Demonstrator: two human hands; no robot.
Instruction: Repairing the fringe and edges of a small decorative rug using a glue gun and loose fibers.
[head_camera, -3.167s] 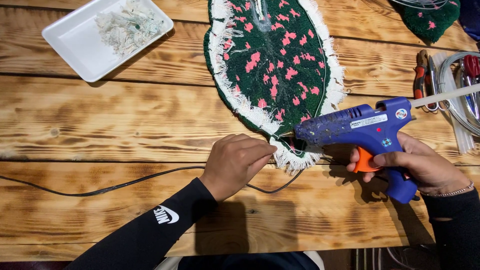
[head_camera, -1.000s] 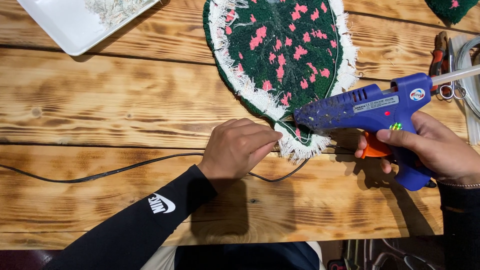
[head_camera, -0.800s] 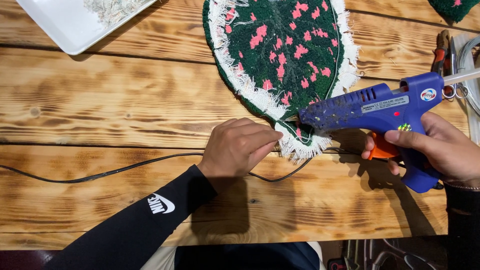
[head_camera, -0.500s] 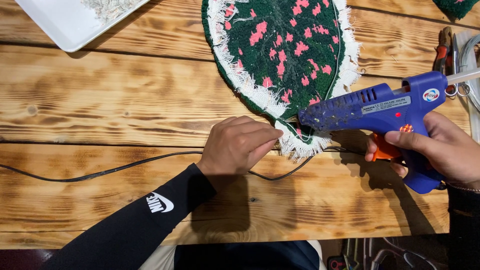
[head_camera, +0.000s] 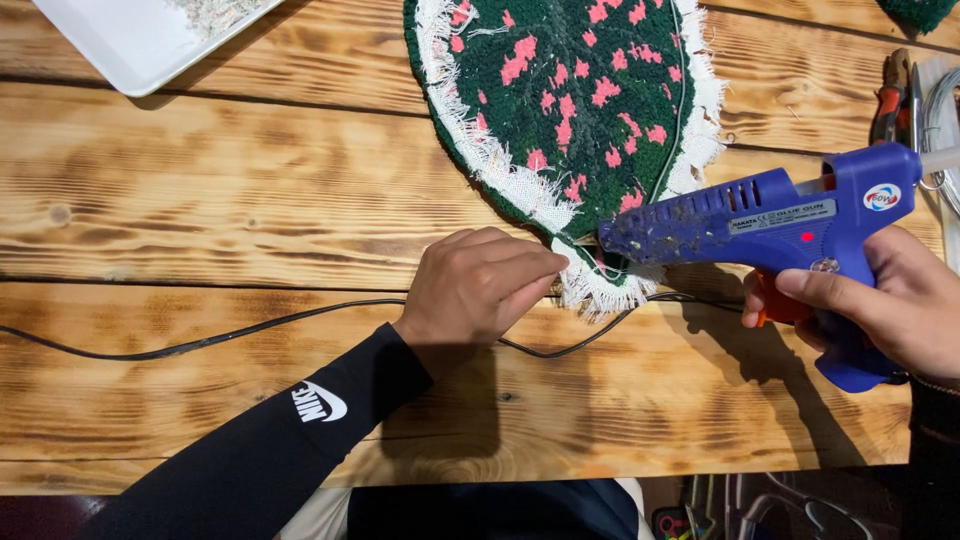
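The green rug piece (head_camera: 570, 90) with pink spots lay on the wooden desk (head_camera: 220, 190), its white fringed tip just beside the left hand (head_camera: 478, 290), whose fingers (head_camera: 530, 272) were pressed together, pinching the fringe. The right hand (head_camera: 890, 305) gripped a blue glue gun (head_camera: 780, 225), nozzle at that tip. A black cord (head_camera: 200, 340) ran under the left wrist. A white tray (head_camera: 140, 45) sat well away.

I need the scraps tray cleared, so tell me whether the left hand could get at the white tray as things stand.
Probably yes. The left hand rests at the rug's fringed edge, and only bare wooden table lies between it and the white tray at the far left corner. It would be a long reach.
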